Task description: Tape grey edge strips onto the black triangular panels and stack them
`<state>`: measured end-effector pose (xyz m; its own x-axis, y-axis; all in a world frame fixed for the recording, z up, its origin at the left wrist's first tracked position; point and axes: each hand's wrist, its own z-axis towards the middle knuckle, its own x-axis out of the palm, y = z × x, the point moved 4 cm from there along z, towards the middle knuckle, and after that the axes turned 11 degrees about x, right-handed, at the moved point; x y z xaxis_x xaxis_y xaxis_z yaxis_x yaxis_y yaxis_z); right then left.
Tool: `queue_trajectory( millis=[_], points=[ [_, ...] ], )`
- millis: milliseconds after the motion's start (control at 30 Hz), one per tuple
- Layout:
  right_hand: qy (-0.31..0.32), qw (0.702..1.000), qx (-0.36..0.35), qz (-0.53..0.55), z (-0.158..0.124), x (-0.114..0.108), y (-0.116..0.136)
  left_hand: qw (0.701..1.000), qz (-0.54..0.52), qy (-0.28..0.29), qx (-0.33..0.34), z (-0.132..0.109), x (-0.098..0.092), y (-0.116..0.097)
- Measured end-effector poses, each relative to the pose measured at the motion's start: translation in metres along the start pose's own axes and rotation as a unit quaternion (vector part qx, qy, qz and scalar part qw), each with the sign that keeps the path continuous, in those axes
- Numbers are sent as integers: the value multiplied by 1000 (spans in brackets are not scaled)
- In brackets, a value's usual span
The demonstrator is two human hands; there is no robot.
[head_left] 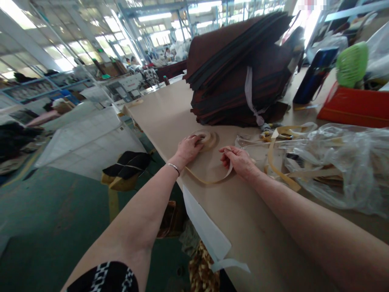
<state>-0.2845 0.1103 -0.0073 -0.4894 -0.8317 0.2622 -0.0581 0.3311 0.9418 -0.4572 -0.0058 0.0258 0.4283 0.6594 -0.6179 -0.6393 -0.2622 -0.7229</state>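
My left hand (189, 149) lies at the near left side of a roll of beige tape (210, 140), its fingers curled over the roll's edge. The roll rests flat on the table (165, 109). From it a loose strip (207, 182) loops along the table edge and rises to my right hand (238, 160). There the thumb and fingers are pinched on the strip's end. Part of the strip passes behind my left wrist, and the left fingertips are partly hidden.
Behind the roll stands a big bundle of dark brown sheets (225, 61) tied with a pale band. Clear plastic bags (343, 162) and tape offcuts (279, 162) lie right, near a red box (358, 105), green fan (352, 63) and dark phone (316, 77). White paper (206, 223) overhangs the edge.
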Motion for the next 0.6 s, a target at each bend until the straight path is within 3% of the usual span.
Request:
queue_trajectory(
  millis=[167, 333, 467, 600],
  points=[
    [-4, 1000, 3, 4, 0, -1, 0, 998, 47, -1, 41, 2, 0, 1],
    [-13, 1000, 10, -5, 1, 0, 0, 995, 66, -72, 35, -8, -12, -3],
    [-29, 999, 23, -15, -8, 3, 2, 992, 46, -111, 43, -39, -23, -27],
    [-37, 999, 12, -17, -48, 2, 1, 992, 9, -98, 78, -92, -14, -68]
  ],
)
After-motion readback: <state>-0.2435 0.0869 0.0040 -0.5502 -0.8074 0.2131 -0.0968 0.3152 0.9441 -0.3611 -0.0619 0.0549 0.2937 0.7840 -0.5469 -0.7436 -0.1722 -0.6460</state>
